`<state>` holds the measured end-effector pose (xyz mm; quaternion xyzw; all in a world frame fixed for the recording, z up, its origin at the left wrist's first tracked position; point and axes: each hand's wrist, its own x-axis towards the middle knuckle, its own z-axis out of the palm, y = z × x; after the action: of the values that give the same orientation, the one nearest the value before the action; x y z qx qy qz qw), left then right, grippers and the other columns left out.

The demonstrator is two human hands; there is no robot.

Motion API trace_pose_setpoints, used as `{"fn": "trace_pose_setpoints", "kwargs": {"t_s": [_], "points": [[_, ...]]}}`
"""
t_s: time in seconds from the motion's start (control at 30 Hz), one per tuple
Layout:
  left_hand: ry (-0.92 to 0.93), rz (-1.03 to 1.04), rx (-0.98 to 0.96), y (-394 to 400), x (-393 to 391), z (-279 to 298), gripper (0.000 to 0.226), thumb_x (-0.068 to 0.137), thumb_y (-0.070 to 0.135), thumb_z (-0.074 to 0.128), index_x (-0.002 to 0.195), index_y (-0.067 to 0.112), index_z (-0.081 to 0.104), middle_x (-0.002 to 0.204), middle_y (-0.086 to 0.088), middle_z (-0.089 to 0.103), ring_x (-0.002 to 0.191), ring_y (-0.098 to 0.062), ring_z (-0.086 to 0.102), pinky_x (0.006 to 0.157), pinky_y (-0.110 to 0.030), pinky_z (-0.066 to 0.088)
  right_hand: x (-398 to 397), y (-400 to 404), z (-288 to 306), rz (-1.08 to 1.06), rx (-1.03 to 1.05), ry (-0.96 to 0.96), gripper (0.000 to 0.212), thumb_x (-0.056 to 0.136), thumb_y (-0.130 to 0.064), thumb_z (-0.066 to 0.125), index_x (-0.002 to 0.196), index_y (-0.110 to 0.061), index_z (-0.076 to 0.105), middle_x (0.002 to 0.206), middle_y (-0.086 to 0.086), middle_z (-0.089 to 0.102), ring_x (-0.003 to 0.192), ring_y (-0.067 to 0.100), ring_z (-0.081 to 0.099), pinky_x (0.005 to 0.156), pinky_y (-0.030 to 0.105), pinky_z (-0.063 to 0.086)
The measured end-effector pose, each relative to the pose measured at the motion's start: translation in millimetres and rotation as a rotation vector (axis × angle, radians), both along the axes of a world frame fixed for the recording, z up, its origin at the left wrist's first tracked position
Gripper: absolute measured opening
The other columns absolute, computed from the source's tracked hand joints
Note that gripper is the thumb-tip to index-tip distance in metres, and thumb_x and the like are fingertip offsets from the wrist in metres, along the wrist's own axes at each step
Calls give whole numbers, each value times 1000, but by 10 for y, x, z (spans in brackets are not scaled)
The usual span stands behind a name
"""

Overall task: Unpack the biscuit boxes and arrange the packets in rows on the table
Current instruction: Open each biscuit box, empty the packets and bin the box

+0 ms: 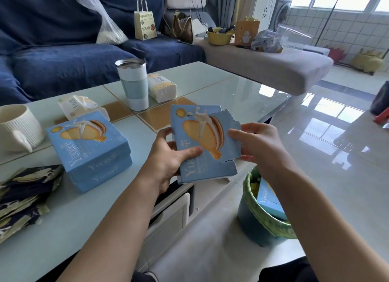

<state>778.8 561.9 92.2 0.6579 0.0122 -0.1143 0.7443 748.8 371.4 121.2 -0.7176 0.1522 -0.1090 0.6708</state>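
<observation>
Biscuit box [202, 142]: left hand [168, 157] fingers curled gripping its left side, right hand [256, 142] fingers pinching its torn flap, held above the tabletop [231, 92] front edge, beside two stacked boxes [90, 149].

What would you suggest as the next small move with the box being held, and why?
Probably keep peeling the torn flap fully back with the right hand while the left hand steadies the held box: the flap is only partly lifted along its perforation, and no packets show yet.

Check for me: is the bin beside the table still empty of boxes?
No, a blue biscuit box already sits inside the green-lined bin below the right hand.
</observation>
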Motion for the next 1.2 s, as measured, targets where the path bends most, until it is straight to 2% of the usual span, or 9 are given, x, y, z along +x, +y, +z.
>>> {"fn": "trace_pose_setpoints", "kwargs": {"t_s": [0.17, 0.23, 0.33, 0.4, 0.6, 0.73, 0.87, 1.0, 1.2], "points": [[-60, 68, 26, 2, 15, -48, 62, 65, 9, 87, 99, 39, 45, 97, -5, 68, 79, -21, 72, 59, -37, 60, 18, 59, 13, -28, -139, -155, 9, 80, -24, 76, 86, -22, 69, 75, 0, 74, 72, 18, 73, 60, 33, 58], [-30, 53, -31, 10, 8, -53, 62, 66, 9, 86, 105, 36, 46, 99, -6, 70, 78, -22, 74, 57, -36, 60, 0, 82, 46, 51, -72, -186, 9, 86, -28, 71, 87, -20, 69, 75, -1, 74, 71, 16, 72, 59, 28, 56], [31, 47, -160, 5, -8, -38, 72, 62, 12, 85, 118, 27, 43, 98, -10, 72, 75, -23, 74, 53, -32, 57, -41, 104, 105, 242, 116, -178, 25, 89, -37, 64, 103, -16, 68, 94, 7, 74, 86, 32, 71, 75, 41, 60], [56, 52, -200, -2, -10, -34, 78, 62, 15, 84, 125, 22, 38, 99, -11, 72, 77, -24, 75, 54, -33, 58, -70, 138, 118, 340, 109, -190, 34, 87, -37, 66, 117, -20, 62, 102, 7, 71, 91, 31, 70, 81, 45, 59], [64, 4, -220, 7, 16, -48, 65, 75, 13, 78, 128, 21, 40, 86, -4, 77, 77, -25, 75, 56, -35, 60, -72, 244, 141, 223, -49, -280, 41, 86, 1, 66, 123, -12, 55, 105, 8, 69, 82, 23, 72, 69, 40, 61], [39, -46, -194, 30, 30, -25, 80, 73, 17, 79, 139, 32, 37, 101, -7, 75, 90, -29, 73, 71, -44, 60, -39, 183, 214, 181, -44, -280, 40, 84, 0, 69, 121, -12, 58, 99, 9, 71, 73, 21, 73, 63, 31, 60], [3, -157, -187, 60, -24, 15, 113, 53, 18, 91, 144, 45, 29, 115, -7, 70, 100, -28, 70, 75, -47, 59, 22, 252, 325, 152, -73, -297, 36, 85, -4, 69, 120, -12, 60, 101, 13, 70, 75, 24, 73, 67, 38, 62], [-73, -121, -161, 83, -80, 48, 106, 54, 13, 90, 140, 45, 37, 118, -6, 66, 104, -28, 68, 80, -52, 58, 18, 448, 435, 205, -165, -311, 35, 82, -14, 75, 113, -21, 63, 99, 2, 70, 78, 24, 73, 73, 50, 60], [-260, -7, -119, 207, -264, 141, 74, 60, 22, 88, 122, 40, 52, 105, -2, 73, 99, -20, 70, 87, -48, 56, -38, 846, 588, 397, -449, -345, 36, 75, -29, 81, 107, -28, 65, 101, -19, 65, 70, 0, 65, 61, 14, 48]]}}
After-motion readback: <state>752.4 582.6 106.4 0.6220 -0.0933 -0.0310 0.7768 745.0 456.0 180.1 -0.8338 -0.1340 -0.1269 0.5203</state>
